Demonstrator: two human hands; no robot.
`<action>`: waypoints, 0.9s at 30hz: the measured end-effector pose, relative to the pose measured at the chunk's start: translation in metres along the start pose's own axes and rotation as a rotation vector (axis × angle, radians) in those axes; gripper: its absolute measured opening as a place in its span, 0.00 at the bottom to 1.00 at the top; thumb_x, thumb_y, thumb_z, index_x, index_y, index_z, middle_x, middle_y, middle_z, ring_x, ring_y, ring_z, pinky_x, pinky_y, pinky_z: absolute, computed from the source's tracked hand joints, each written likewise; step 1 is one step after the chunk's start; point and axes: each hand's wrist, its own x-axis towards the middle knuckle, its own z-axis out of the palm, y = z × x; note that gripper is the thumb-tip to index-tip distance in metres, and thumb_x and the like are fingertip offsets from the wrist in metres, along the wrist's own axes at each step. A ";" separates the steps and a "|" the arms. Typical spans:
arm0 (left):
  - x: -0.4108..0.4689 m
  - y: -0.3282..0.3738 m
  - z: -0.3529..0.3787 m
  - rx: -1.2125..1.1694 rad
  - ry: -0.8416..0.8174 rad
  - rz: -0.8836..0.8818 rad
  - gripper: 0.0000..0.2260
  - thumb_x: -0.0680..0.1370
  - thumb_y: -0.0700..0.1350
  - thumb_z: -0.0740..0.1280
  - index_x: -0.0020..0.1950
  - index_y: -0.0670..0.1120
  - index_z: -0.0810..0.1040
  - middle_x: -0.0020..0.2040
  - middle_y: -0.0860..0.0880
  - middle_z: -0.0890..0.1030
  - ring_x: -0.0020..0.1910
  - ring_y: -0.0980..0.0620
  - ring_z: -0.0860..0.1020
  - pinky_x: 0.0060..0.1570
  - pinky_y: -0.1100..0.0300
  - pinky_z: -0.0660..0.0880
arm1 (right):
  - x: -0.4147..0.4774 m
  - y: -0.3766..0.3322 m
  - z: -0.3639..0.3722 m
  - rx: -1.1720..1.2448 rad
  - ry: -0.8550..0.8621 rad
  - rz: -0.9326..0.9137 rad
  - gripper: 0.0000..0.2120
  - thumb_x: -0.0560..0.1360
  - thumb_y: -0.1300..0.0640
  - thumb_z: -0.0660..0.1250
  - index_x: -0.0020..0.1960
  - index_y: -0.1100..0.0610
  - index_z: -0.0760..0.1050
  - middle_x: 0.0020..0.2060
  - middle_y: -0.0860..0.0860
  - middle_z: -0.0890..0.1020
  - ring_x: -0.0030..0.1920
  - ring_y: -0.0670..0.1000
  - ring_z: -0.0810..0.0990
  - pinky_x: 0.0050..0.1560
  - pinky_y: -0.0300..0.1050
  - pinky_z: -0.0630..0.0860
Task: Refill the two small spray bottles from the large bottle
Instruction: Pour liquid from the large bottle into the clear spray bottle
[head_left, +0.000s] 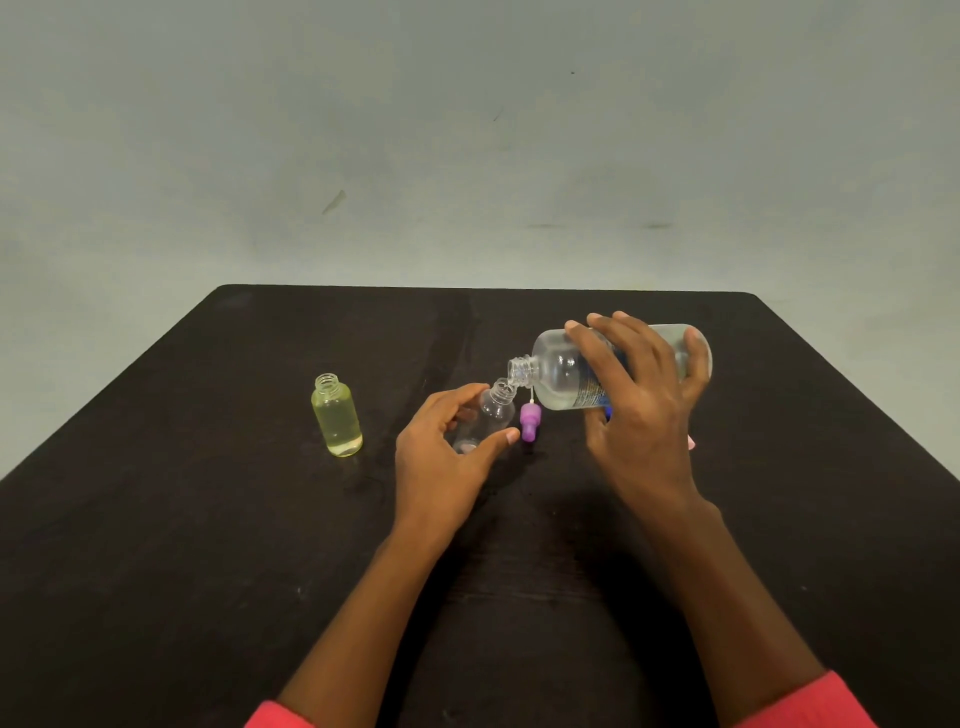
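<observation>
While right hand (644, 410) grips tipped big bottle (558, 369), left hand (441, 457) clasps small bottle (485, 415): likely light, tippy, hold low.

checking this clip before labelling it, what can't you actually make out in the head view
Label on the large bottle: head view, mostly covered by the right hand, print too small.
Fill level in the small clear bottle: head view, clear walls, left hand wraps it.
Pink thing: head view, only a sliver shows past the right hand.
Any stream between the two mouths: too small to tell.
</observation>
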 end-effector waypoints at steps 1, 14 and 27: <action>0.000 0.000 0.000 0.000 -0.001 0.002 0.23 0.65 0.41 0.79 0.51 0.63 0.76 0.50 0.56 0.81 0.50 0.63 0.79 0.51 0.71 0.73 | 0.000 0.000 0.000 0.002 0.001 0.002 0.39 0.59 0.75 0.71 0.66 0.53 0.72 0.62 0.53 0.77 0.67 0.53 0.72 0.72 0.59 0.46; 0.000 0.001 0.000 0.016 -0.018 0.001 0.24 0.65 0.42 0.79 0.50 0.65 0.75 0.50 0.56 0.81 0.50 0.64 0.79 0.50 0.73 0.73 | 0.000 0.001 -0.001 -0.005 0.005 0.002 0.39 0.59 0.75 0.70 0.66 0.53 0.72 0.62 0.53 0.77 0.67 0.53 0.72 0.72 0.60 0.47; 0.000 0.000 0.000 0.007 -0.027 -0.018 0.23 0.65 0.42 0.79 0.51 0.62 0.76 0.50 0.56 0.81 0.50 0.64 0.79 0.50 0.73 0.73 | 0.001 0.001 -0.002 -0.005 0.000 -0.001 0.39 0.59 0.75 0.70 0.66 0.53 0.72 0.63 0.53 0.77 0.67 0.53 0.71 0.72 0.59 0.46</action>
